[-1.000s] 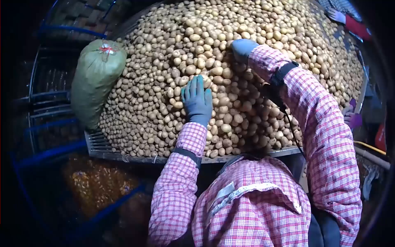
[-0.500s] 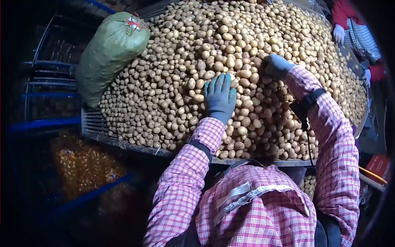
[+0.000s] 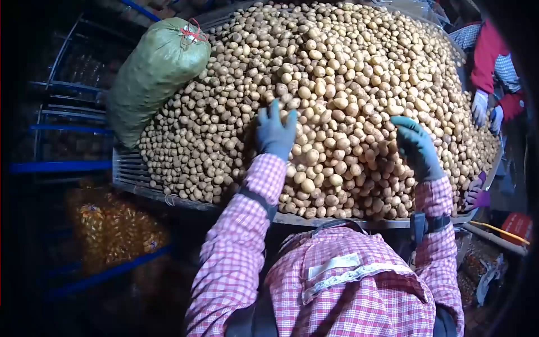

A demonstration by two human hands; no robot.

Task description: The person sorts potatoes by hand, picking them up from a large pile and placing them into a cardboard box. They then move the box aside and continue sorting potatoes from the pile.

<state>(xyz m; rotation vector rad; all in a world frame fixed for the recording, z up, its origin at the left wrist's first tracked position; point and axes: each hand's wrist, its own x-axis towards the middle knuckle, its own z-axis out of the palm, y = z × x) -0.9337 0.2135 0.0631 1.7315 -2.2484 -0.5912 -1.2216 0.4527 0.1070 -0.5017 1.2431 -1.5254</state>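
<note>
A wide heap of small tan potatoes (image 3: 348, 73) covers the slatted table in front of me. My left hand (image 3: 276, 133), in a grey-blue glove, rests against the potatoes at the middle of the heap with its fingers spread. Further right, my right hand (image 3: 418, 147) wears a similar glove with teal fingers. Its fingers are stretched out and slightly curved over the potatoes, and I see nothing held in it. Potatoes in front of both hands lie loose.
A full green sack (image 3: 160, 73) tied with red string stands on the table's left. Co-workers' gloved hands (image 3: 480, 108) reach in at the right; another patterned glove (image 3: 473, 195) rests at the near right corner. Mesh sacks (image 3: 120, 233) lie below left, near blue rails (image 3: 62, 167).
My left hand has shifted left and its fingers have spread. My right hand has come nearer and to the right, its fingers now visible. Co-workers' hands at the right have moved nearer.
</note>
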